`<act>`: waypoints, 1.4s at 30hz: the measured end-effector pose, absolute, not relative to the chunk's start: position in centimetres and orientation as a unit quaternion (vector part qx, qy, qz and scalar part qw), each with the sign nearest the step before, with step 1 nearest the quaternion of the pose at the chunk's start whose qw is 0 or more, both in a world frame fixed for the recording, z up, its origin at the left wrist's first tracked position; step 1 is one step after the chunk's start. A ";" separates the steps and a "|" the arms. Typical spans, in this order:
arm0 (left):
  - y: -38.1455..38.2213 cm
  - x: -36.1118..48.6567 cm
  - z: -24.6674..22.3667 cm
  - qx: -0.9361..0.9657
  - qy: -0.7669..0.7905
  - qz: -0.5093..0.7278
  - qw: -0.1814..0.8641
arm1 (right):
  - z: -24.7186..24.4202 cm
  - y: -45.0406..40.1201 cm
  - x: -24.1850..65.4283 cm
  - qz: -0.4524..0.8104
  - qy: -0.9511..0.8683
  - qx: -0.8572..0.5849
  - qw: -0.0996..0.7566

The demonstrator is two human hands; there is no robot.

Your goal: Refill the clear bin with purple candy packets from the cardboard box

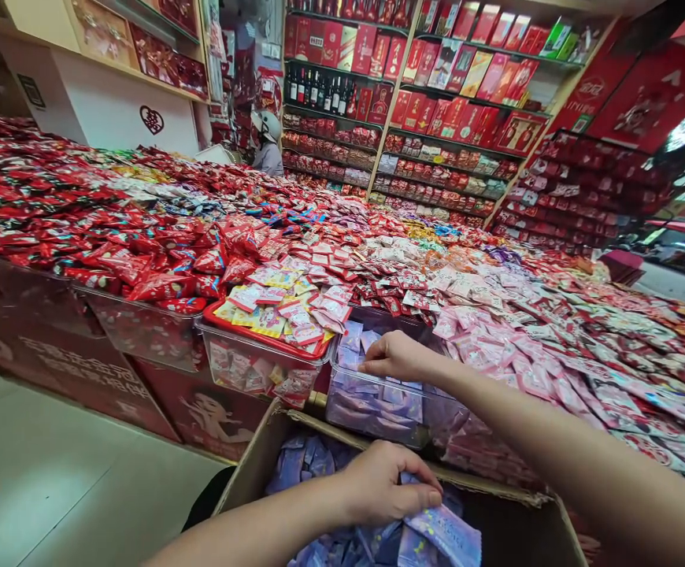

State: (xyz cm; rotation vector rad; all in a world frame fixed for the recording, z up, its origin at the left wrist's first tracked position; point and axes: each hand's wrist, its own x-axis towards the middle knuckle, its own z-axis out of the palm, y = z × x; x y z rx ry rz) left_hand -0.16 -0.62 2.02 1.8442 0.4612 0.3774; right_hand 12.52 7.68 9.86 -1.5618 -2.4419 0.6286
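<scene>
My left hand (pixel 386 482) is closed on a purple candy packet (pixel 444 531) inside an open cardboard box (pixel 251 453). More purple packets (pixel 307 461) lie loose in the box around it. Farther forward, my right hand (pixel 401 356) reaches into a clear plastic bin (pixel 431 405) partly filled with similar purple packets (pixel 372 398). Its fingers are curled together and point down at the packets; whatever is between the fingertips is hidden.
Left of the purple bin stands a clear bin with a red rim (pixel 216 319), heaped with yellow and pink packets. Red packets (pixel 142 260) fill bins farther left, and pink packets (pixel 513 354) spread to the right. A person in a helmet (pixel 267 142) is behind the display, near shelves (pixel 378 150).
</scene>
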 end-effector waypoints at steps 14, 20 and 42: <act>-0.5 -0.2 1.5 0.803 0.176 0.170 0.543 | 9.2 8.0 12.1 0.416 -0.765 -0.491 -0.026; -0.3 -0.1 1.2 0.807 0.177 0.171 0.537 | 9.6 8.3 11.6 0.309 -0.816 -0.486 -0.043; -0.4 -0.3 1.2 0.812 0.169 0.163 0.535 | 9.2 8.1 13.0 0.278 -0.817 -0.486 -0.136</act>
